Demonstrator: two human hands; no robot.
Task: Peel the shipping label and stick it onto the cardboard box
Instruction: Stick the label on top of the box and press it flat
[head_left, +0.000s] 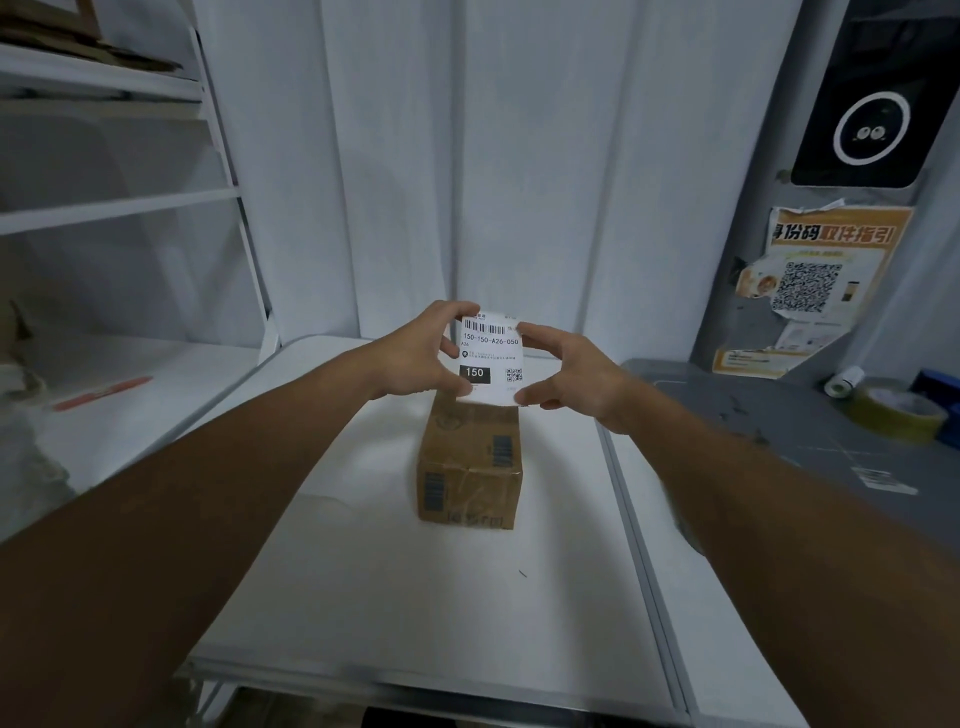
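While held up between left hand (423, 353) and right hand (569, 371), one shipping label (490, 358), just above one cardboard box (470, 462) on white table (363, 597). Both hands pinching label edges, print showing.

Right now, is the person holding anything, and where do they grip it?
Yes, the label. The left hand pinches its left edge and the right hand its right edge, printed side to the camera, above the box.
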